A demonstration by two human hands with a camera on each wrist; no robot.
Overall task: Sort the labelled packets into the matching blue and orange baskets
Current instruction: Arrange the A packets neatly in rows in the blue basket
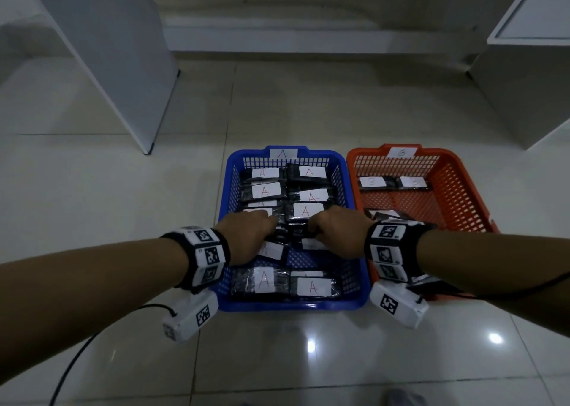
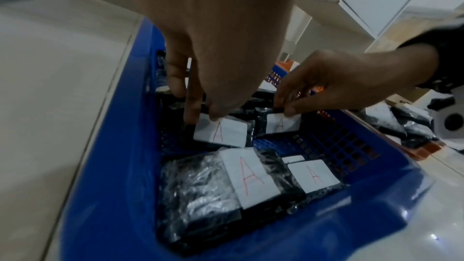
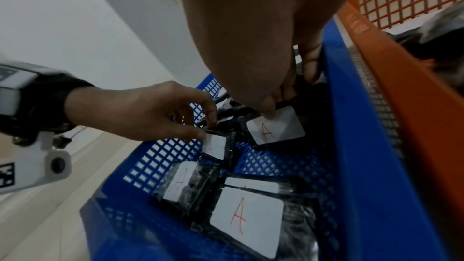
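A blue basket (image 1: 293, 305) tagged A holds several black plastic-wrapped packets with white A labels. My left hand (image 1: 262, 229) reaches into its middle and pinches the far edge of an A packet (image 2: 220, 132) between thumb and fingers. Beside it, my right hand (image 1: 327, 229) pinches the top edge of another A packet (image 3: 276, 125), thumb on the label. Both packets still lie low in the basket. To the right stands an orange basket (image 1: 462, 171) tagged B, with two labelled packets (image 1: 373, 182) at its far end and more under my right wrist.
The baskets stand side by side on a glossy tiled floor. A white panel (image 1: 123, 66) stands at the back left and a white cabinet (image 1: 530, 66) at the back right. A black cable (image 1: 71, 359) trails from my left wrist.
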